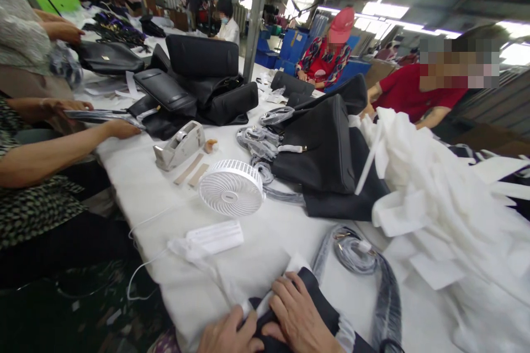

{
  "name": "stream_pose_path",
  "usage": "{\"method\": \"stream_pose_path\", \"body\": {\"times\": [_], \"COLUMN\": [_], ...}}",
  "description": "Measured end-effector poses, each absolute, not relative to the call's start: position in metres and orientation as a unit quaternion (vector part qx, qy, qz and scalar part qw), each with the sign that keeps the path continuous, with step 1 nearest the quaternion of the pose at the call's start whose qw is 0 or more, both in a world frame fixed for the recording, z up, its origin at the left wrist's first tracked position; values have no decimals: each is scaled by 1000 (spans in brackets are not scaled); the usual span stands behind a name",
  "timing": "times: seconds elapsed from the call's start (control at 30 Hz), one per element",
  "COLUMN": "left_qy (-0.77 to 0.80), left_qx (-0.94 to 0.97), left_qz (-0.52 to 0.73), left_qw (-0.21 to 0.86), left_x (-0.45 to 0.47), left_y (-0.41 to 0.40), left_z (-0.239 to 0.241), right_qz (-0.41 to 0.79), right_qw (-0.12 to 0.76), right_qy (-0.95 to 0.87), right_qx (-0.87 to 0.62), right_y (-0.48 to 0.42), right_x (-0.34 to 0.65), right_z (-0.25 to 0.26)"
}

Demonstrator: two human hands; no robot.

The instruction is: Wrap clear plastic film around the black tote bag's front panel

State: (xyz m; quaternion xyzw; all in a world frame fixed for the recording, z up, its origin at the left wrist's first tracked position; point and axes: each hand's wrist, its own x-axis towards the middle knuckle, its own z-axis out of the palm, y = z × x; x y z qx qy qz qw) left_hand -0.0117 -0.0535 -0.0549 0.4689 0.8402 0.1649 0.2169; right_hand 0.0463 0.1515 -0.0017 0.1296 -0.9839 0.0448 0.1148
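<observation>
Where table edge ends, black strap [318, 298] under right hand [298, 314].

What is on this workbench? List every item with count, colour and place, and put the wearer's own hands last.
desk fan: one, white, lying face up mid-table.
tape dispenser: one, grey, left of the fan.
black handbags: a pile, count unclear, far left-centre.
large black bag: one, right of the fan.
wrapped straps: a bundle, grey film, between fan and large bag.
white foam sheets: a heap, right side.
coiled wrapped strap: one, near centre front.
co-workers: several, along the left edge and the far side.
black bag piece: one, front edge, under the hands.
left hand: grip on the piece's near end.
right hand: pressed flat on the piece.
</observation>
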Motion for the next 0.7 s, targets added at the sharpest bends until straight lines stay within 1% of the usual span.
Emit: {"method": "stream_pose_path", "body": {"times": [0.1,0.17,0.23,0.3,0.4,0.47,0.53,0.63,0.7], "left_qy": [835,825,802,759,667,639,648,689,727], "left_qx": [462,432,376,314,288,305,332,371,401], "left_qz": [224,286,365,431,485,487,465,409,351], "left_qw": [200,226,288,373,486,511,504,469,433], "left_x": [-11,-18,-31,-47,-66,-71,-72,-68,-67], "left_y": [-56,-56,-57,-60,-70,-76,-79,-81,-79], "left_z": [-67,-63,-48,-27,0,11,15,14,11], "right_qz": [63,72,87,105,124,131,133,133,131], "right_qw": [158,178,187,186,180,177,171,156,155], "right_qy": [-978,-974,-971,-970,-969,-968,-967,-969,-970], "right_qx": [118,122,122,118,116,121,130,136,134], "right_y": [147,145,144,145,146,147,148,148,148], "right_x": [47,44,40,37,36,36,36,35,34], "right_z": [-12,-16,-17,-16,-13,-11,-8,-6,-5]}}
